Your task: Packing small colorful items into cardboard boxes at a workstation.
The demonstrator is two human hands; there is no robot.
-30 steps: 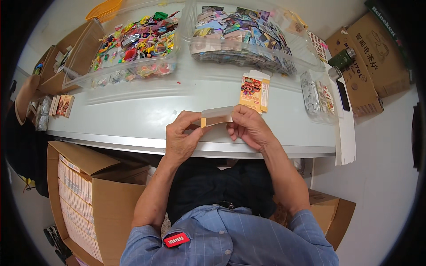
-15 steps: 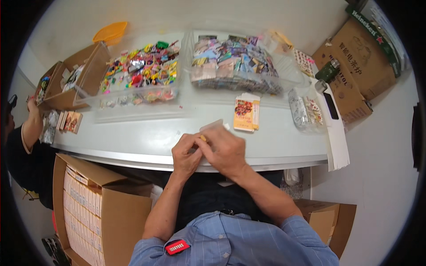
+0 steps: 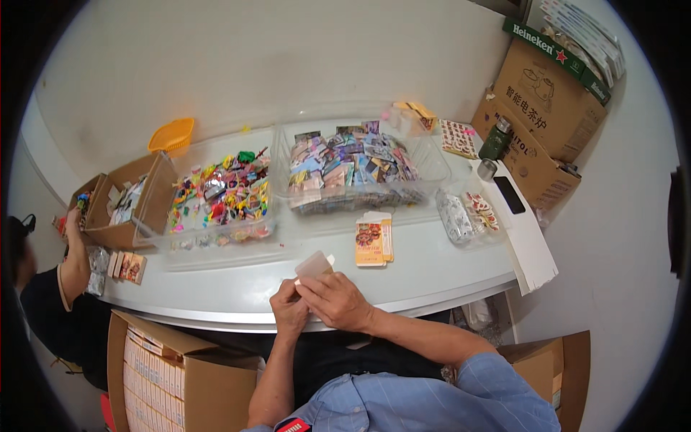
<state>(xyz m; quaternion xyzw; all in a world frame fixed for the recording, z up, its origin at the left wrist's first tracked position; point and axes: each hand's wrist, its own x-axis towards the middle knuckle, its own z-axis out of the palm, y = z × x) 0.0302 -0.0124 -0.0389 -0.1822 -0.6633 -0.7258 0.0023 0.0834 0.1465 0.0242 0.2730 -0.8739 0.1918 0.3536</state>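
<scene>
Gripping a small pale tan cardboard box (image 3: 314,265) between them, left hand (image 3: 289,311) and right hand (image 3: 337,301) hold it just above the near edge of the white counter (image 3: 237,288), near an orange printed flat carton (image 3: 374,242) and two clear plastic bins (image 3: 432,162).

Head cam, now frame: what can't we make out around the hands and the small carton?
- Small tan carton, head view: lower part hidden by left hand and right hand; contents not visible.
- Fingertips: mostly hidden behind the carton.
- Clear bin of colourful small items: pieces too small to identify.
</scene>
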